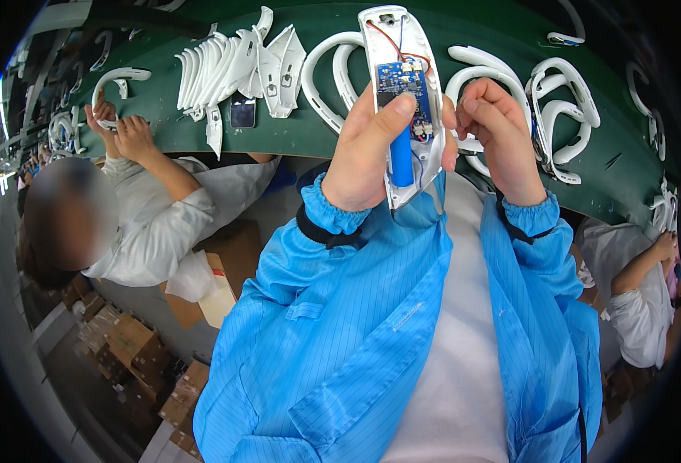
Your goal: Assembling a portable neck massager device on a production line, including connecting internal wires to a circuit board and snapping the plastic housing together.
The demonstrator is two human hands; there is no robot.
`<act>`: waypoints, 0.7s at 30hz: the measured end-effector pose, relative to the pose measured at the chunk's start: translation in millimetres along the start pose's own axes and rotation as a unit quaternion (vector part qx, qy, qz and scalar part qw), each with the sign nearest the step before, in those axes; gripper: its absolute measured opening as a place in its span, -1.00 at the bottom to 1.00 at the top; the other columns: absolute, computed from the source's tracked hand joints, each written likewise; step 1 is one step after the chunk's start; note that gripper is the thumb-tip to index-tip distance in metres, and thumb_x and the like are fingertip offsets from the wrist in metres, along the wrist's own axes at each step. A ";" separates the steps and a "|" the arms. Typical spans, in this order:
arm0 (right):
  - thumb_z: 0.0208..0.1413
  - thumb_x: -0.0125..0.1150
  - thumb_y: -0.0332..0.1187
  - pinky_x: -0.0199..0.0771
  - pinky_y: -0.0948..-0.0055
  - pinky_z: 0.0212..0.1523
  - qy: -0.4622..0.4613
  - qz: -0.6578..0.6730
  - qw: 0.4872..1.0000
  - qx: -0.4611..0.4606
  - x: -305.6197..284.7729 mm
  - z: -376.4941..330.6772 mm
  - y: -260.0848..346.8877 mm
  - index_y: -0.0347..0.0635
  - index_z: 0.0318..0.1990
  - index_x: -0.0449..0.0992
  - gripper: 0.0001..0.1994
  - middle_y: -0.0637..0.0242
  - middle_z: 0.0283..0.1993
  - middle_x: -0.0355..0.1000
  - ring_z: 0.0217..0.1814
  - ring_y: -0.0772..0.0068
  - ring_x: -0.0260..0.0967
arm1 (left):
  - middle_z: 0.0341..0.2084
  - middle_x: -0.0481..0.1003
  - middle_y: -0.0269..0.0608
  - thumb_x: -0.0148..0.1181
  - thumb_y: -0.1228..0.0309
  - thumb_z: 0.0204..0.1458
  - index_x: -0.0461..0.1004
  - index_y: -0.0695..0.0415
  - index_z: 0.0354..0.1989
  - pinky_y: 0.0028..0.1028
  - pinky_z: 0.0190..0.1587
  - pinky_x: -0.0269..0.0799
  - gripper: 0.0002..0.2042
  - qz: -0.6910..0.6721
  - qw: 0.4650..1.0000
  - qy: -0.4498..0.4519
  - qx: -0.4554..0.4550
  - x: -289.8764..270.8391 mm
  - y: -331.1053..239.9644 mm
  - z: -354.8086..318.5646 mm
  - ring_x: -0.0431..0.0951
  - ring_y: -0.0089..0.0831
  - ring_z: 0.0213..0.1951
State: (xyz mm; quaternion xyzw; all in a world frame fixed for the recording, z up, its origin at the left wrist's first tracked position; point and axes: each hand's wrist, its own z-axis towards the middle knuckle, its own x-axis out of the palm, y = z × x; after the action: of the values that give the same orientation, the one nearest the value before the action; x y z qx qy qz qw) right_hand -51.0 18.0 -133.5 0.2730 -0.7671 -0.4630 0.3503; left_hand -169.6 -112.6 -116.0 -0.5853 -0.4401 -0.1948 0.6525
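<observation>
Over the near edge of the green table (279, 137), at the centre of the view, an open white shell (425, 158) is held in your left hand (362, 158), its hollow side facing you. Inside it lie a blue circuit board (402, 75), red wires (385, 35) near the upper end and a blue battery (401, 162) toward the lower. Your left thumb rests across the board while the fingers wrap the shell from behind. Your right hand (504, 130) hangs just beside, fingers curled; whether it pinches anything cannot be told. The step in hand appears to be fitting or checking the inner parts; the next move probably calls for a steady left hold while your right fingertips work without tugging the wires. Farther out, white rings (588, 108) lie on both sides, and overlapping white covers (217, 68) line the left. Beyond them, a co-worker (151, 243) handles a white curved piece (128, 74).
</observation>
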 end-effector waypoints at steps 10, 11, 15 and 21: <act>0.04 -0.02 -0.37 0.23 0.60 -0.36 0.001 -0.009 1.000 0.007 -1.3 0.2 -3.7 -0.19 -0.38 0.38 -0.90 0.43 -0.51 0.32 -0.44 0.61 0.24 | -0.32 0.42 0.11 -0.12 0.37 0.02 0.14 0.28 -0.02 -0.32 -0.41 0.50 -0.64 -0.078 0.997 0.005 -0.005 -2.9 2.7 -1.0 0.53 -0.15 -0.45; 0.04 -0.02 -0.37 0.23 0.60 -0.36 0.001 -0.014 1.000 0.009 -1.9 0.3 -4.6 -0.19 -0.38 0.38 -0.90 0.43 -0.51 0.32 -0.44 0.61 0.24 | -0.31 0.42 0.10 -0.11 0.37 0.03 0.16 0.29 -0.04 -0.33 -0.41 0.50 -0.65 -0.058 0.998 0.003 0.003 -2.9 3.0 -1.3 0.53 -0.16 -0.45; 0.04 -0.02 -0.38 0.23 0.60 -0.37 0.003 -0.005 1.000 0.018 -3.6 0.0 -7.8 -0.19 -0.37 0.38 -0.90 0.44 -0.50 0.32 -0.43 0.61 0.25 | -0.31 0.42 0.03 -0.04 0.35 0.06 0.20 0.30 -0.07 -0.36 -0.41 0.48 -0.67 -0.015 1.000 0.020 0.013 -1.7 1.6 -1.2 0.53 -0.22 -0.44; 0.05 -0.02 -0.38 0.24 0.61 -0.37 -0.001 -0.002 1.000 0.022 -3.8 2.1 -8.6 -0.18 -0.37 0.38 -0.91 0.44 -0.49 0.33 -0.42 0.62 0.27 | -0.29 0.41 -0.02 -0.01 0.33 0.10 0.23 0.30 -0.09 -0.39 -0.40 0.47 -0.69 -0.004 0.999 0.016 0.047 -1.3 6.3 -3.3 0.52 -0.27 -0.42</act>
State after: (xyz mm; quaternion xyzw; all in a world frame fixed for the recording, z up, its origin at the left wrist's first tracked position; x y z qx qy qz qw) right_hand -49.5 18.2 -143.1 0.2813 -0.7772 -0.4469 0.3422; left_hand -164.3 -114.5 -120.5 -0.5487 -0.4406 -0.1861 0.6857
